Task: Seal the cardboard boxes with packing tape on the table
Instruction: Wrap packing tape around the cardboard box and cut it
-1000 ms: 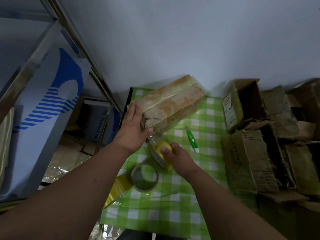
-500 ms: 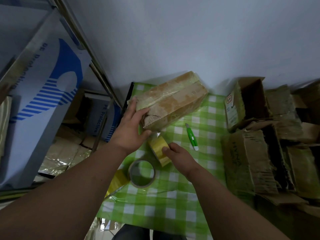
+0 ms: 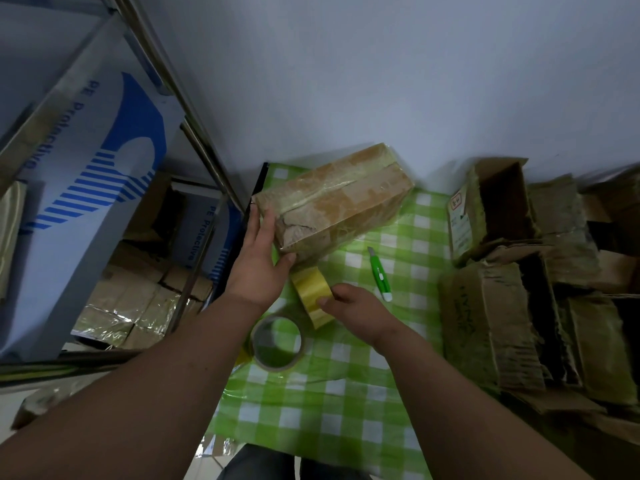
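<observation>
A taped cardboard box lies tilted at the back of the table with the green checked cloth. My left hand presses flat against the box's near end, fingers straight and thumb under the lower corner. My right hand grips a yellow roll of packing tape just below that end. A strip of tape seems to run from the roll up to the box. A second, clear tape roll lies flat on the cloth between my forearms.
A green utility knife lies on the cloth right of the box. Several worn open cardboard boxes are stacked along the right. A metal shelf with blue-and-white cartons stands at the left.
The box has been shifted slightly, and my left hand has slid down its near end. My right hand with the yellow roll has dropped a little toward me.
</observation>
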The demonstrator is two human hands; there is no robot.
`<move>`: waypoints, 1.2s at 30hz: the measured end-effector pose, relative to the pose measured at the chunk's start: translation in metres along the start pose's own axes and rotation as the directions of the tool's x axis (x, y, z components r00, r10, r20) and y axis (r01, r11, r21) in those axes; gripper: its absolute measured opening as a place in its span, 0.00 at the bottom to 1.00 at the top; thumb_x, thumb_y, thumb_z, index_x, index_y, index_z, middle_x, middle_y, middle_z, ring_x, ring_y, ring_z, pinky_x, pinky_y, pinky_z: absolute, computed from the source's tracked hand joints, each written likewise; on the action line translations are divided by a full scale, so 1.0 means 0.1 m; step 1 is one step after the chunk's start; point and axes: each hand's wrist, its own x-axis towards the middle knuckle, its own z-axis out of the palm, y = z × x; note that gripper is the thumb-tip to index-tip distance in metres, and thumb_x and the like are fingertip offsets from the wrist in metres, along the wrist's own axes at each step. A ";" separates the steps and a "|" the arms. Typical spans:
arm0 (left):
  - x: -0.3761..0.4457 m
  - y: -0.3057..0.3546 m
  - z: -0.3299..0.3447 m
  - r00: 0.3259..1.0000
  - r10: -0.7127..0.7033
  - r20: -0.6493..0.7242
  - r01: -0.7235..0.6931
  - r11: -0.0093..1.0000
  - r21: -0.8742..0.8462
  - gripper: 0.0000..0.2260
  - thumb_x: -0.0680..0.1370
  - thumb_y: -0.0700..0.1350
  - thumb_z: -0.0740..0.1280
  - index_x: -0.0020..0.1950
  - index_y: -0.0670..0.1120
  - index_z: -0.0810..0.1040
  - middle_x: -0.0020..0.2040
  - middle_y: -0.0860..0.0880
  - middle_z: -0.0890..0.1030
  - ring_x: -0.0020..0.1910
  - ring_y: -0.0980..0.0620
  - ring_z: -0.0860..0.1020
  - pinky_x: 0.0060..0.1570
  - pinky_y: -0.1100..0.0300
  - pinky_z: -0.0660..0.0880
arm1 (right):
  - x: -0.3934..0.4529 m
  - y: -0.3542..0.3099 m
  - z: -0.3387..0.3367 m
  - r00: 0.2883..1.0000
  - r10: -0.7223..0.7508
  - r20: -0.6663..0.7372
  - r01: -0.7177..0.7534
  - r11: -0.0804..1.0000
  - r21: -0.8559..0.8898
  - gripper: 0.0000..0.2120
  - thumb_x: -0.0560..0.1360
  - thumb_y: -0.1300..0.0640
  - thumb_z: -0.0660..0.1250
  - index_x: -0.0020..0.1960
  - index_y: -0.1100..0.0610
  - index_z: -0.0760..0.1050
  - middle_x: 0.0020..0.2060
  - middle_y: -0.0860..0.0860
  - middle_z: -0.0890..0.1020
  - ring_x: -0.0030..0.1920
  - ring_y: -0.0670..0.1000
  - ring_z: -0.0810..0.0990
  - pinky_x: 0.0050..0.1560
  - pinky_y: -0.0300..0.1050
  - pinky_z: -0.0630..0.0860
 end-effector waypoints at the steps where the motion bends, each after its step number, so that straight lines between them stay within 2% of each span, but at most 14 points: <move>1: -0.01 0.00 0.00 1.000 -0.004 0.006 0.004 1.000 0.012 0.38 0.80 0.45 0.68 0.80 0.56 0.45 0.80 0.57 0.40 0.76 0.59 0.51 0.68 0.64 0.57 | -0.01 0.00 -0.02 1.000 -0.007 -0.004 0.007 1.000 0.016 0.12 0.77 0.46 0.67 0.35 0.39 0.76 0.37 0.45 0.76 0.46 0.52 0.76 0.57 0.59 0.71; 3: -0.02 -0.01 -0.01 1.000 -0.013 0.015 0.013 0.999 0.031 0.38 0.80 0.46 0.67 0.80 0.56 0.45 0.80 0.56 0.41 0.78 0.56 0.52 0.67 0.64 0.57 | -0.02 0.00 -0.06 1.000 -0.005 -0.030 0.007 0.998 0.065 0.05 0.77 0.49 0.68 0.46 0.48 0.81 0.45 0.50 0.81 0.51 0.53 0.79 0.58 0.54 0.74; 4: -0.02 -0.02 -0.01 1.000 -0.018 0.011 0.017 0.999 0.032 0.38 0.80 0.46 0.68 0.80 0.57 0.46 0.81 0.56 0.42 0.78 0.54 0.53 0.68 0.63 0.58 | -0.02 0.01 -0.08 0.997 0.001 -0.071 0.004 0.997 0.079 0.09 0.77 0.49 0.68 0.50 0.54 0.82 0.48 0.53 0.83 0.53 0.54 0.80 0.58 0.53 0.75; 7: -0.03 -0.06 0.00 0.997 -0.070 -0.039 0.070 0.997 -0.016 0.42 0.77 0.46 0.71 0.80 0.57 0.44 0.81 0.51 0.51 0.76 0.49 0.61 0.72 0.50 0.63 | 0.05 0.10 -0.13 0.967 0.024 -0.253 -0.021 1.000 0.016 0.08 0.77 0.51 0.67 0.49 0.55 0.81 0.48 0.53 0.84 0.52 0.56 0.80 0.57 0.52 0.76; 10: -0.06 -0.02 0.03 0.967 -0.238 -0.089 0.225 0.965 -0.137 0.42 0.75 0.48 0.73 0.80 0.52 0.48 0.72 0.47 0.67 0.66 0.47 0.73 0.62 0.50 0.73 | 0.12 0.16 -0.20 0.920 0.009 -0.392 -0.068 0.988 -0.138 0.06 0.77 0.54 0.65 0.48 0.54 0.80 0.47 0.55 0.82 0.50 0.59 0.80 0.51 0.54 0.77; 13: -0.10 0.06 0.05 0.906 -0.416 -0.081 0.382 0.884 -0.268 0.33 0.74 0.51 0.74 0.72 0.46 0.60 0.54 0.48 0.75 0.50 0.50 0.77 0.42 0.60 0.71 | 0.15 0.22 -0.25 0.886 0.031 -0.462 -0.167 0.952 -0.256 0.12 0.78 0.54 0.64 0.59 0.54 0.78 0.57 0.57 0.76 0.57 0.61 0.75 0.58 0.56 0.75; 14: -0.10 0.08 0.05 0.884 -0.464 -0.062 0.427 0.853 -0.299 0.29 0.74 0.52 0.74 0.67 0.45 0.62 0.50 0.48 0.76 0.47 0.51 0.77 0.39 0.61 0.70 | 0.16 0.24 -0.26 0.884 0.049 -0.466 -0.205 0.934 -0.292 0.15 0.78 0.52 0.64 0.63 0.54 0.76 0.60 0.57 0.73 0.60 0.61 0.74 0.60 0.56 0.73; 15: -0.10 0.08 0.07 0.863 -0.504 -0.034 0.466 0.820 -0.332 0.27 0.74 0.53 0.74 0.63 0.45 0.64 0.49 0.48 0.76 0.47 0.51 0.77 0.40 0.60 0.73 | 0.17 0.27 -0.27 0.882 0.062 -0.467 -0.235 0.916 -0.324 0.17 0.78 0.51 0.63 0.66 0.54 0.73 0.62 0.57 0.72 0.62 0.61 0.72 0.62 0.56 0.72; 17: -0.10 0.05 0.11 0.832 -0.553 0.031 0.522 0.764 -0.378 0.23 0.73 0.55 0.74 0.58 0.45 0.68 0.52 0.45 0.78 0.52 0.46 0.79 0.52 0.52 0.78 | 0.21 0.30 -0.29 0.887 0.090 -0.453 -0.278 0.887 -0.369 0.21 0.79 0.49 0.62 0.71 0.53 0.68 0.65 0.57 0.69 0.66 0.61 0.69 0.65 0.56 0.69; 19: -0.12 0.07 0.14 0.814 -0.574 0.088 0.553 0.722 -0.416 0.20 0.73 0.54 0.75 0.55 0.46 0.71 0.56 0.44 0.78 0.55 0.43 0.79 0.58 0.45 0.77 | 0.27 0.32 -0.30 0.897 0.126 -0.424 -0.308 0.865 -0.396 0.23 0.80 0.48 0.60 0.73 0.52 0.65 0.67 0.56 0.67 0.67 0.60 0.68 0.66 0.57 0.67; 24: -0.14 0.07 0.24 0.794 -0.594 0.130 0.572 0.657 -0.492 0.13 0.73 0.46 0.75 0.53 0.47 0.77 0.52 0.43 0.82 0.52 0.39 0.81 0.54 0.44 0.79 | 0.37 0.36 -0.30 0.910 0.138 -0.390 -0.341 0.786 -0.517 0.20 0.81 0.52 0.58 0.72 0.53 0.65 0.64 0.56 0.68 0.65 0.59 0.69 0.63 0.56 0.66; 28: -0.14 0.08 0.29 0.789 -0.596 0.150 0.564 0.605 -0.561 0.11 0.75 0.42 0.73 0.56 0.47 0.77 0.44 0.46 0.81 0.41 0.45 0.81 0.50 0.48 0.80 | 0.40 0.40 -0.36 0.903 0.167 -0.396 -0.361 0.795 -0.487 0.18 0.78 0.61 0.58 0.67 0.56 0.65 0.62 0.57 0.72 0.62 0.60 0.74 0.60 0.56 0.68; 32: -0.18 0.08 0.31 0.775 -0.594 0.215 0.578 0.530 -0.620 0.14 0.76 0.38 0.72 0.59 0.48 0.75 0.44 0.45 0.82 0.36 0.47 0.81 0.33 0.57 0.78 | 0.43 0.42 -0.38 0.901 0.188 -0.392 -0.365 0.816 -0.448 0.15 0.79 0.52 0.59 0.63 0.56 0.68 0.59 0.57 0.76 0.59 0.61 0.76 0.58 0.55 0.69; 36: -0.20 0.08 0.30 0.772 -0.583 0.251 0.581 0.490 -0.649 0.13 0.77 0.35 0.69 0.59 0.47 0.76 0.42 0.46 0.82 0.33 0.49 0.81 0.27 0.61 0.76 | 0.45 0.40 -0.37 0.906 0.197 -0.375 -0.369 0.804 -0.466 0.14 0.80 0.51 0.60 0.62 0.57 0.68 0.59 0.57 0.75 0.59 0.61 0.76 0.57 0.54 0.70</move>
